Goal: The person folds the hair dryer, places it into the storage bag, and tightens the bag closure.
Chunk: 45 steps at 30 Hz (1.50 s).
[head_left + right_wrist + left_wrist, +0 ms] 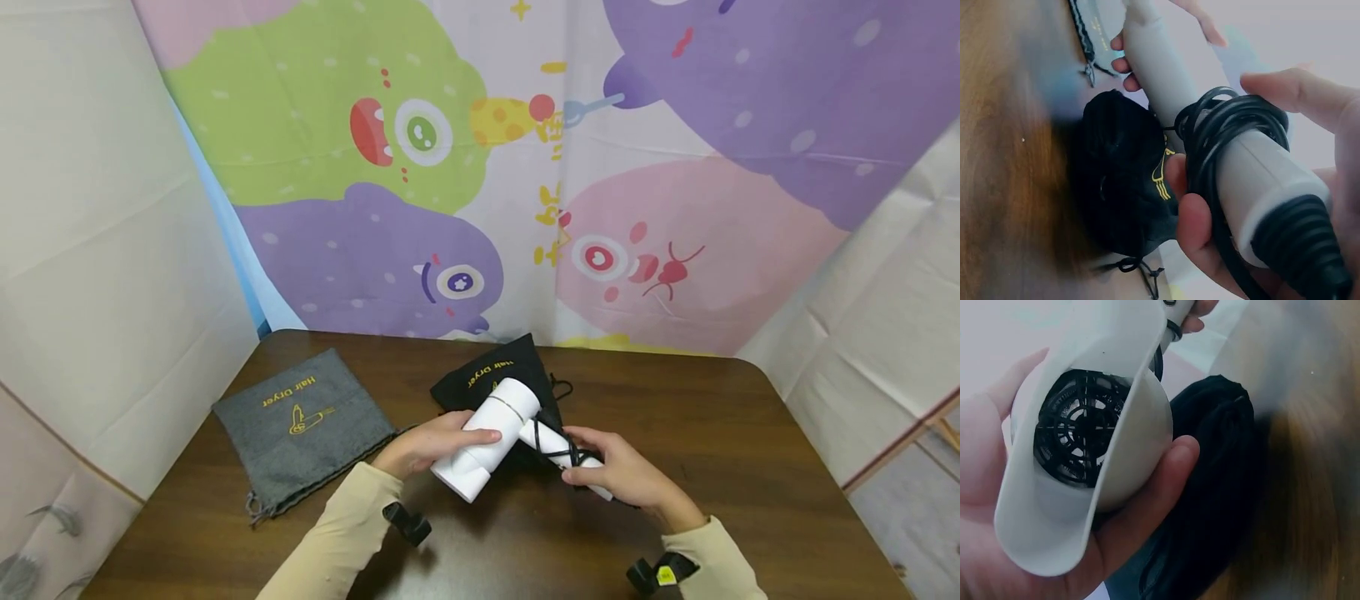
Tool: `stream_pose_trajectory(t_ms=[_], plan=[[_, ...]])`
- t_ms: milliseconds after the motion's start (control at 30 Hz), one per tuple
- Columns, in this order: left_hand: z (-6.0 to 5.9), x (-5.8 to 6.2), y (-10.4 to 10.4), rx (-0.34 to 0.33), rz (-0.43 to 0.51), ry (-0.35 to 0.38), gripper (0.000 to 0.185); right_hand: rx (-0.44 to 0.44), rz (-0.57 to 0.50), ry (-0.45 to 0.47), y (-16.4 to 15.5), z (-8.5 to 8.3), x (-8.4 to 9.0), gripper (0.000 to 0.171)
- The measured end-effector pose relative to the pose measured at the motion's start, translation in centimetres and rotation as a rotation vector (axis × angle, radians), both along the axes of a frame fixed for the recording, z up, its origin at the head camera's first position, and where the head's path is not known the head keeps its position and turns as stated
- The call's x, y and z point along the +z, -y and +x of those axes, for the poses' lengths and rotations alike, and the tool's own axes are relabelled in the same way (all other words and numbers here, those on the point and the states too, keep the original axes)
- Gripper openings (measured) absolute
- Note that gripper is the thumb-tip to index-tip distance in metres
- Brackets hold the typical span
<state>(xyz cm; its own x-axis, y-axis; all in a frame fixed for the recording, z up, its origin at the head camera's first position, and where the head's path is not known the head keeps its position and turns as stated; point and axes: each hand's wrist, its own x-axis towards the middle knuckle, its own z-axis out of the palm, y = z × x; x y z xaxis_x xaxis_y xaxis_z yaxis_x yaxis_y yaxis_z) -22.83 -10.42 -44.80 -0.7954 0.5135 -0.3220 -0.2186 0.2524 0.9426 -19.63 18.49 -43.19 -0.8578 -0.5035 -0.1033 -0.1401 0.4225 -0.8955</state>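
Note:
A white hair dryer (pixel 491 433) is held above the table by both hands. My left hand (pixel 438 446) grips its barrel, thumb across the top. In the left wrist view the nozzle end of the hair dryer (pixel 1054 525) faces the camera, with a black grille inside. My right hand (pixel 626 471) holds the handle, around which a black power cord (pixel 1235 119) is wound. Behind and below the dryer lies a black drawstring bag (pixel 480 371), its gold "Hair Dryer" lettering partly covered.
A grey drawstring bag (pixel 300 433) printed "Hair Dryer" lies flat on the left of the brown wooden table (pixel 675 408). A cartoon-printed curtain (pixel 420 250) hangs along the table's back edge, with white cloth walls (pixel 112 208) at the sides.

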Motion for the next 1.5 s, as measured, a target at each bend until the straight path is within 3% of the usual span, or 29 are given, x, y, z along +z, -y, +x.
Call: stream_pose_trajectory(t_ms=[200, 467, 667, 1100, 1367, 1500], plan=[[0.3, 0.0, -0.8, 0.075, -0.024, -0.003, 0.054, -0.077, 0.023, -0.053, 0.5, 0.4, 0.1, 0.069], [0.5, 0.5, -1.7, 0.208, -0.048, -0.069, 0.055, -0.201, 0.022, -0.091, 1.0, 0.4, 0.0, 0.062], [0.8, 0.7, -2.2, 0.252, -0.045, -0.102, 0.055, -0.313, 0.05, -0.103, 1.5, 0.5, 0.0, 0.053], [1.2, 0.1, -2.7, 0.351, -0.096, -0.151, 0.062, -0.446, 0.019, -0.114, 2.4, 0.6, -0.8, 0.046], [1.1, 0.2, -3.0, 0.388, -0.084, -0.162, 0.064, -0.513, -0.043, -0.09, 2.7, 0.7, -1.0, 0.048], [1.0, 0.3, -3.4, 0.437, -0.081, -0.171, 0.063, -0.572, -0.079, -0.077, 3.3, 0.7, -0.9, 0.048]])
